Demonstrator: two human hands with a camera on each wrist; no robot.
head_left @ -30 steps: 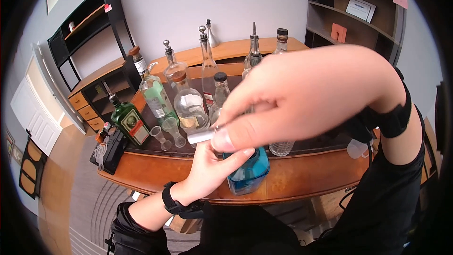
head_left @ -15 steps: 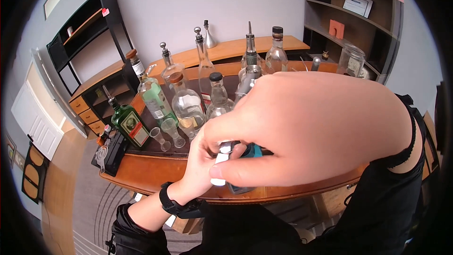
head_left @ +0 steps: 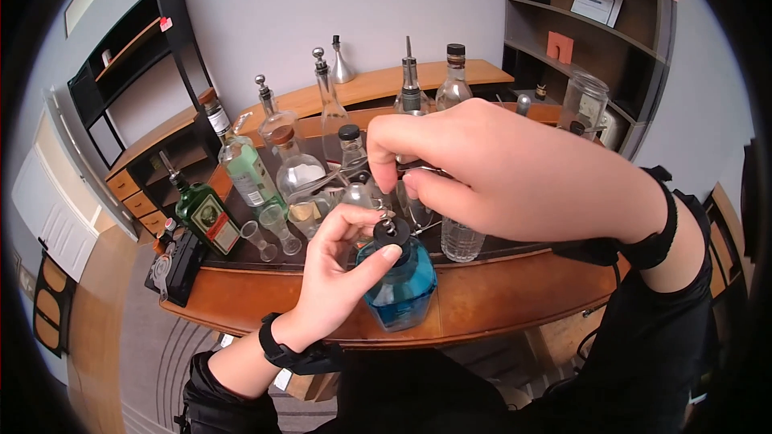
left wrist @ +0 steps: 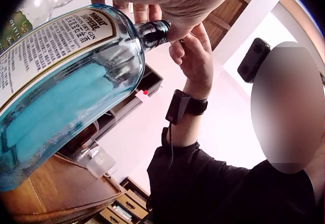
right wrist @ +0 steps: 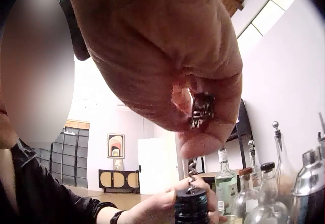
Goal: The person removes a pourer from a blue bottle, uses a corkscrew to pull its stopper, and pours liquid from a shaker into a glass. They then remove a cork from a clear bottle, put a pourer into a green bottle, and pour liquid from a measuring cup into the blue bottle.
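A blue gin bottle (head_left: pixel 398 297) stands upright at the table's front edge, and my left hand (head_left: pixel 330 273) grips its neck, thumb near the rim. From the black bottle mouth (right wrist: pixel 191 198) rises the metal spiral (right wrist: pixel 192 170) of a corkscrew. My right hand (head_left: pixel 507 173) is above and right of the mouth, pinching the corkscrew's body (right wrist: pixel 203 107) between thumb and fingers. Most of the corkscrew's handle is hidden by that hand. In the left wrist view, the bottle's printed label (left wrist: pixel 66 38) faces the camera.
Several bottles stand behind, among them a green bottle (head_left: pixel 211 221) and a corked clear bottle (head_left: pixel 299 169). Small glasses (head_left: pixel 257 239) are at the left, beside a black caddy (head_left: pixel 175 269). A cut-glass vessel (head_left: pixel 462 241) stands right of the blue bottle.
My right hand has turned and risen off the bottle mouth, uncovering the spiral and bottle top. The pale handle end seen earlier is now out of sight. My left hand stays at the neck.
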